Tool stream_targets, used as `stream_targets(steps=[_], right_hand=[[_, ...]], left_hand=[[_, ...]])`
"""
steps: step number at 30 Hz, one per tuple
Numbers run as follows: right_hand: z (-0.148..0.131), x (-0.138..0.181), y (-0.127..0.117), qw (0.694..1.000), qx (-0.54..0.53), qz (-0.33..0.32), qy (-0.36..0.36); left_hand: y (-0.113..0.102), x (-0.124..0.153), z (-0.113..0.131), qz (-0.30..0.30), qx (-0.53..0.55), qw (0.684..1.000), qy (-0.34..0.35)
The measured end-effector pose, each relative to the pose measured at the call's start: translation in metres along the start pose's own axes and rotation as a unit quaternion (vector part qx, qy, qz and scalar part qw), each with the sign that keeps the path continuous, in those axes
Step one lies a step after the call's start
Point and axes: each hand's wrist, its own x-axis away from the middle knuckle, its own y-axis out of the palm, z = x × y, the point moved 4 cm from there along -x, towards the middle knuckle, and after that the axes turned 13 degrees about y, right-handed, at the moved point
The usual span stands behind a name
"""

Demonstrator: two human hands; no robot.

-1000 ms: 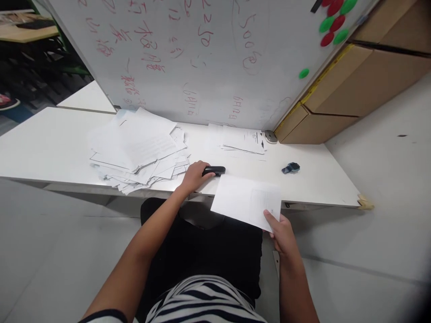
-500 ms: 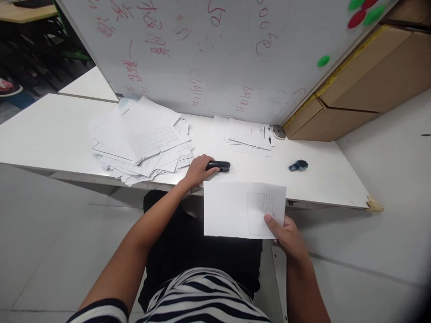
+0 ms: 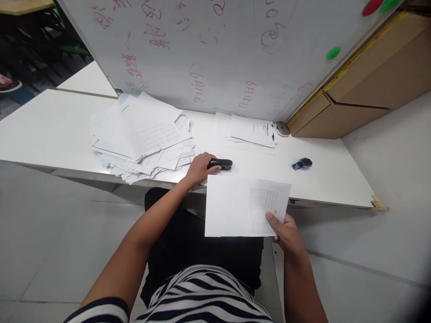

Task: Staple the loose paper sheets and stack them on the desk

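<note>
A black stapler (image 3: 222, 164) lies on the white table near its front edge, and my left hand (image 3: 202, 167) is closed around its left end. My right hand (image 3: 285, 229) pinches a sheet of white paper (image 3: 229, 206) by its lower right corner, thumb on top and fingers hidden underneath. The sheet is held over my lap, just in front of the table edge, with a printed table on its right half. Whether it is one sheet or more I cannot tell. Left of my left hand is a large untidy pile of papers (image 3: 141, 130).
A smaller paper stack (image 3: 251, 130) lies at the back against the whiteboard (image 3: 229, 58), beside a grey rounded object (image 3: 282, 128). A dark wristwatch (image 3: 302, 163) rests at the right. Cardboard boxes (image 3: 357, 89) stand at the back right. The table's right corner (image 3: 380, 202) has a tan cover.
The camera view has shifted slightly. The paper in my right hand has tilted a little, its far edge rising closer to the stapler. My left hand stays on the stapler.
</note>
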Motion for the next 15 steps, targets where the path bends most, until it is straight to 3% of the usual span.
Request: stream_targets(steps=[5, 8, 11, 15], right_hand=[[-0.004, -0.010, -0.001, 1.000, 0.004, 0.021, -0.005], [-0.015, -0.025, -0.003, 0.997, 0.005, 0.073, -0.038], [-0.041, -0.049, -0.008, 0.983, -0.011, 0.143, -0.116], [-0.095, -0.100, -0.013, 0.960, -0.001, 0.194, -0.203]], left_hand=[[0.001, 0.001, 0.000, 0.019, -0.001, 1.000, 0.016], [0.003, 0.001, -0.001, 0.017, -0.011, 1.000, 0.020], [0.003, 0.001, -0.002, 0.009, -0.012, 1.000, 0.017], [0.002, 0.000, -0.002, 0.008, -0.016, 1.000, 0.026]])
